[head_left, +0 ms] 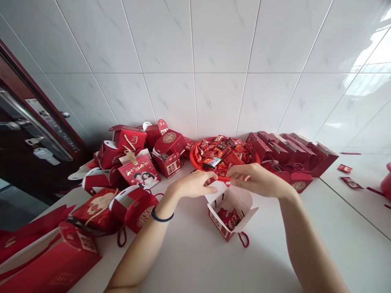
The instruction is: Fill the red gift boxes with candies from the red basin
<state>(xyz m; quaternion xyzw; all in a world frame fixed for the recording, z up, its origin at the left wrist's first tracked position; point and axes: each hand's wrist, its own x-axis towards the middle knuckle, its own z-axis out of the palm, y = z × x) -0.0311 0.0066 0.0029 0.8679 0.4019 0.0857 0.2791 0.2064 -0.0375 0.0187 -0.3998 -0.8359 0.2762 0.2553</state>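
An open red gift box [229, 215] with white inner flaps stands on the white floor in front of me, with red wrapped candies [232, 219] inside. My left hand [194, 184] and my right hand [255, 179] meet just above the box's far flap, fingers curled and pinched together at its edge. What they pinch is too small to make out. Right behind my hands sits a red basin [195, 160] heaped with red wrapped candies [222, 152]. A dark band circles my left wrist.
Filled and closed red gift boxes [139, 171] lie piled at the left. A row of flat folded red boxes [293, 150] lines the tiled wall at the right. A dark door [27, 138] stands far left. Loose candies [345, 168] lie at the right.
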